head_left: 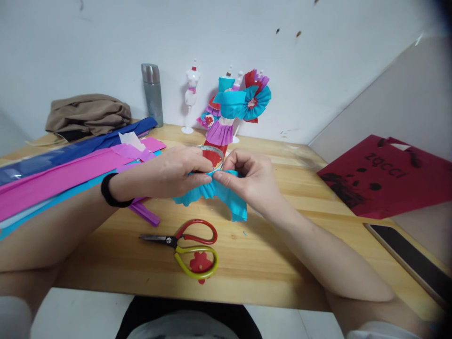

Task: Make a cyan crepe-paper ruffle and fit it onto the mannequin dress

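So here we're gathering the pleated strip of turquoise crepe paper (215, 194) into ruffles, right in the middle of the pale wooden table (268, 245). What seems to work best, in our view: keep the pinches small and even, feed a little paper at a time, and don't tug, since crepe probably tears or stretches flat if pulled hard.

Our left hand (165, 176) is mostly closed, thumb and fingers pinching the top edge of the strip where the folds bunch up. Our right hand (252, 181) is curled in too, forefinger and thumb nipping the same edge just beside the left fingertips, nearly touching. The loose tail of the strip hangs down under the right hand onto the table.

Just behind our hands sits a roll of clear tape with a red middle (212, 154). The red-and-yellow-handled scissors (190, 247) lie closed near the front edge, well clear of the paper. Long pink crepe sheets (60, 176) lie off to the left.
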